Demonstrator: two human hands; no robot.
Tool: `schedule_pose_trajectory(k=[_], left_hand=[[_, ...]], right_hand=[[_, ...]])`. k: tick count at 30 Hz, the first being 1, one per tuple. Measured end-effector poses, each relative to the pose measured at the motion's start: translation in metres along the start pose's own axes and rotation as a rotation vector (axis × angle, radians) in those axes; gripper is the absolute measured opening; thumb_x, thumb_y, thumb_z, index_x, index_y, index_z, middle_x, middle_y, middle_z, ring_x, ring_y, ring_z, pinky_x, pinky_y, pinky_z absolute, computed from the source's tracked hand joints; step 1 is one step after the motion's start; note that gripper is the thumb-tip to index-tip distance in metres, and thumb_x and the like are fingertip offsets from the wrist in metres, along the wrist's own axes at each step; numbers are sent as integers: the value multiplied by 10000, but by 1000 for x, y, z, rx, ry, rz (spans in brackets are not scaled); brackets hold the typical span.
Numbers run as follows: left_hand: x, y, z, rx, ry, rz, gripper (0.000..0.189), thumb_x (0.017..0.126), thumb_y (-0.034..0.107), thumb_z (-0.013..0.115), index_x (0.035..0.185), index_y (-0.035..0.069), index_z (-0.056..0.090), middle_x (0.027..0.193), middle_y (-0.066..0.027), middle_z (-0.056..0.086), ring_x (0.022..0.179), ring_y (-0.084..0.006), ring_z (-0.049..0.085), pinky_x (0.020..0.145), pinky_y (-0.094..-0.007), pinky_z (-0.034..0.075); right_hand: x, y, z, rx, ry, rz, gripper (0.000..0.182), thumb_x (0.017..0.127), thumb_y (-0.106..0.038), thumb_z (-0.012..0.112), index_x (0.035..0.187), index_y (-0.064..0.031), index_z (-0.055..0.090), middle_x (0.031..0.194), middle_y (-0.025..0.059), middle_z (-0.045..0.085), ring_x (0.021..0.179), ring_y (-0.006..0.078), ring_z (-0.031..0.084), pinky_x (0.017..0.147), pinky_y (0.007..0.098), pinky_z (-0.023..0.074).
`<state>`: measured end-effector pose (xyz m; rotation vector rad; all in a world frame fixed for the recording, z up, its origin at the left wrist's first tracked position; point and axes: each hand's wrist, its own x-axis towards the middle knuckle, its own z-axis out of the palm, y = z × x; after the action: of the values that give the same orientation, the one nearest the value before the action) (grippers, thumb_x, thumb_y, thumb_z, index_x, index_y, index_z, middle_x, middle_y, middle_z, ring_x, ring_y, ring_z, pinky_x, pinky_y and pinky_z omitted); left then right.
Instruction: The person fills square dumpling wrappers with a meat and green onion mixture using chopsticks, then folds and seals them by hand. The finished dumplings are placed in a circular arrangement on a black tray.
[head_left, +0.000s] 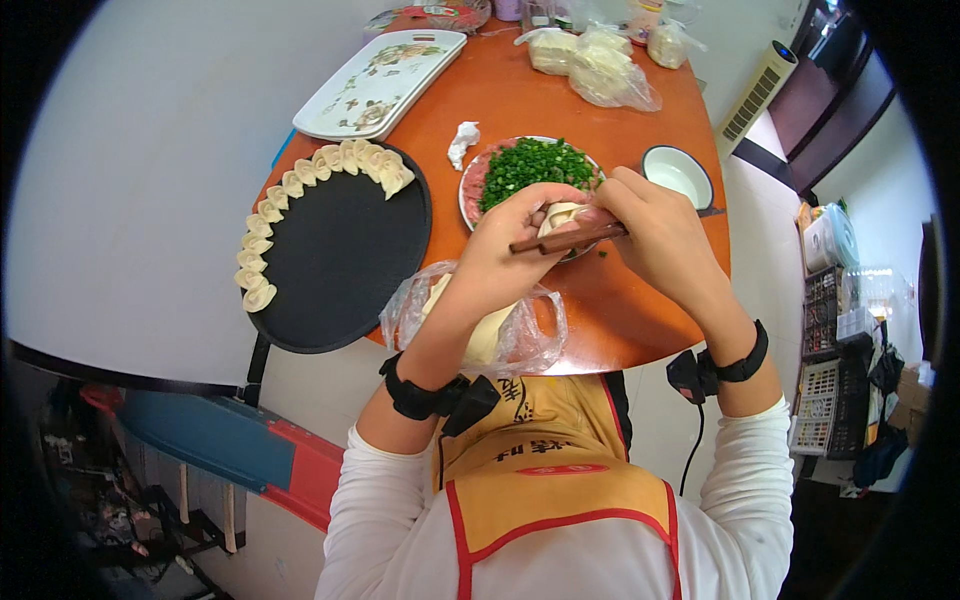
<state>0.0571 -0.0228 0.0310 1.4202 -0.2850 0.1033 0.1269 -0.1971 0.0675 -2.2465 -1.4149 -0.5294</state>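
Note:
Above the near side of a plate of minced meat topped with chopped green onions (536, 169), my two hands meet around a folded dumpling (559, 217). My left hand (510, 232) cups the pale dough. Wooden chopsticks (577, 237) lie across my right hand (652, 217), whose fingers also press at the dough's edge. Below my left forearm, a clear plastic bag holds dough wrappers (491, 334), partly hidden by the arm. On the left, a round black tray (341, 255) carries a curved row of finished dumplings (289, 187) along its rim.
A white enamel bowl (677, 176) stands right of the plate, near the table edge. Crumpled tissue (463, 142) lies behind the plate. Stacked floral trays (379, 82) sit at the back left, bagged wrappers (600, 64) at the back. Cables hang from both wrist straps.

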Motion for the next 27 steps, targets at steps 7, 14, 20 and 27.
schedule_pose_trajectory(k=[7, 14, 20, 27], left_hand=[[-4, -3, -18, 104, 151, -64, 383, 807, -57, 615, 1142, 32, 450, 937, -48, 567, 837, -95, 569, 718, -218, 469], [-5, 11, -138, 1119, 286, -103, 249, 792, -1, 611, 1036, 40, 639, 957, -80, 640, 823, -187, 623, 787, -294, 484], [8, -9, -183, 1405, 12, -243, 244, 789, -1, 546, 1012, 51, 630, 912, -122, 662, 917, -301, 622, 782, -375, 488], [27, -19, -190, 1592, -18, -138, 253, 752, -26, 588, 993, 52, 585, 894, -129, 632, 912, -320, 593, 799, -398, 477]], right_hand=[[4, -2, 12, 68, -16, 122, 201, 733, -74, 664, 843, -67, 496, 778, 111, 574, 701, 324, 587, 574, 403, 457], [-4, 7, -9, 65, 86, 234, 185, 755, -101, 681, 839, -57, 522, 750, 104, 584, 675, 312, 581, 570, 378, 444], [-16, 7, -8, 11, 30, 292, 155, 788, -125, 667, 819, -54, 533, 738, 96, 581, 656, 315, 567, 561, 381, 439], [-23, 6, -11, -26, 45, 275, 157, 800, -155, 670, 810, -65, 542, 738, 89, 591, 649, 301, 578, 551, 364, 441]])
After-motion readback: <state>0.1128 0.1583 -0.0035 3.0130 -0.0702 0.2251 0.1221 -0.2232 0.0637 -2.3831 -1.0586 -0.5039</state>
